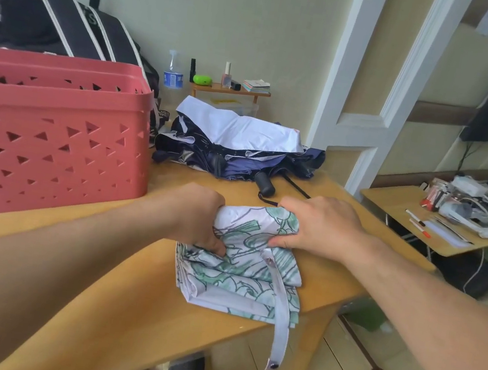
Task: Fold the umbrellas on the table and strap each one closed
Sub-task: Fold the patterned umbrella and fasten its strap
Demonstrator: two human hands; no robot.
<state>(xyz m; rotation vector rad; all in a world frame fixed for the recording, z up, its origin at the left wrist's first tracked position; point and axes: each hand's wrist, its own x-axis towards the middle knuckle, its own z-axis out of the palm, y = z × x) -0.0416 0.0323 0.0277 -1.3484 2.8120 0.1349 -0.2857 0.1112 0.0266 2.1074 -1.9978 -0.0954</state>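
White umbrella (pixel 243 267) with green leaf print, navy-and-white umbrella (pixel 236 145), coral-red basket (pixel 53 137), yellow-brown table (pixel 122 309).

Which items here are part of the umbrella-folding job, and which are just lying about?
Part of the job:
- green-patterned umbrella, gripped by the left hand and the right hand
- its strap, hanging unfastened over the table edge
- dark blue umbrella, still loose

Lying about:
- red basket
- black bag
- spray bottle
- small shelf of bottles
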